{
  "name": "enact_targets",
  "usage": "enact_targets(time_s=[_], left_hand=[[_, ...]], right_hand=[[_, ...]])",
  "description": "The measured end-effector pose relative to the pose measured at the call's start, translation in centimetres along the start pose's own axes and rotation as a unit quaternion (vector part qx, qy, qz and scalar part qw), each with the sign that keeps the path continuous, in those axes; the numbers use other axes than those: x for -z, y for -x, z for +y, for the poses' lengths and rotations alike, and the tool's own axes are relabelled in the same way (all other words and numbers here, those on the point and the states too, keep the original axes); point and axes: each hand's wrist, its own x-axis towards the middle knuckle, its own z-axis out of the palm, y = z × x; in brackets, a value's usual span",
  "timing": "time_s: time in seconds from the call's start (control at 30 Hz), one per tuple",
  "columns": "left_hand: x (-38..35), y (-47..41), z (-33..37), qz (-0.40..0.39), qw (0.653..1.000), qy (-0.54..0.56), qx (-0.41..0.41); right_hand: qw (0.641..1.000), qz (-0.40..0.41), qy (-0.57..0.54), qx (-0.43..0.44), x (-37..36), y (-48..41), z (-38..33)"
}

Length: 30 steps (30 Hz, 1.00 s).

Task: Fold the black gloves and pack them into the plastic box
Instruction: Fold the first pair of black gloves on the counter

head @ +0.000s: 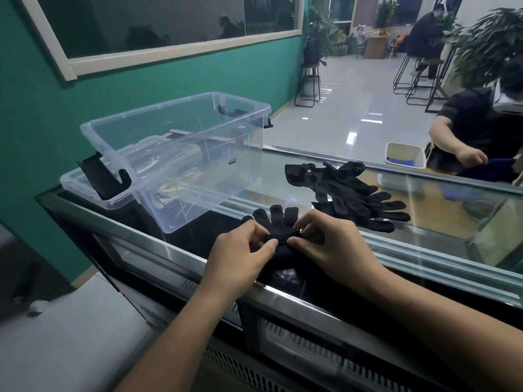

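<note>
On the glass worktop (pixel 283 171), near its front edge, left hand (pixel 240 250) and right hand (pixel 331 247) pinch one black glove (pixel 278 222), mid-fold, fingers closed on it. Next comes placing it in the plastic box (pixel 181 154) at the left end.

Both hands cover the middle of the black glove (pixel 278 222); its cuff end is hidden beneath the right hand (pixel 331 247). At two o'clock the gloves in the pile (pixel 351 193) overlap too much to count. Both forearms run off the bottom edge.
</note>
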Motion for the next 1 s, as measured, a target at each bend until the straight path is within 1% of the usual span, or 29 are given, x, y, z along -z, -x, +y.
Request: enact_targets(time_s=[0.07, 0.13, 0.23, 0.3, 0.37, 0.47, 0.53, 0.67, 0.73, 0.83, 1.0], left_hand=[[-0.2, 0.1, 0.0, 0.02, 1.0, -0.014, 0.0], [-0.3, 0.4, -0.1, 0.047, 0.998, -0.023, -0.02], [-0.5, 0.9, -0.4, 0.078, 0.992, -0.042, -0.093], [-0.5, 1.1, -0.6, 0.073, 0.986, -0.052, -0.138], [-0.5, 1.1, -0.9, 0.064, 0.983, -0.051, -0.163], [-0.6, 1.2, -1.2, 0.065, 0.979, -0.064, -0.18], [-0.6, 1.3, -1.1, 0.061, 0.979, -0.073, -0.181], [-0.1, 1.3, -0.9, 0.004, 0.982, -0.091, -0.164], [0.0, 1.2, -0.9, -0.003, 0.982, -0.093, -0.162], [0.0, 1.1, -0.9, 0.016, 0.985, -0.081, -0.151], [0.2, 0.9, -0.5, 0.022, 0.997, -0.02, -0.078]], right_hand=[[0.999, 0.004, 0.027, 0.025, -0.2, 0.0, 0.1], [0.997, 0.008, 0.046, 0.056, -0.4, 0.0, 0.3], [0.992, 0.015, 0.085, 0.093, -0.1, -0.1, 0.2], [0.985, 0.012, 0.109, 0.136, 0.0, -0.2, 0.1], [0.976, -0.006, 0.122, 0.183, 0.1, -0.3, 0.3], [0.968, -0.046, 0.13, 0.208, 0.2, -0.3, 0.5], [0.968, -0.067, 0.121, 0.209, 0.7, -0.2, 0.4], [0.969, -0.114, 0.107, 0.19, 1.4, 0.2, -0.1], [0.97, -0.107, 0.113, 0.185, 1.2, 0.0, 0.1], [0.978, -0.07, 0.099, 0.168, 0.7, -0.3, 0.3], [0.994, -0.042, 0.04, 0.087, 0.5, -0.4, 0.1]])
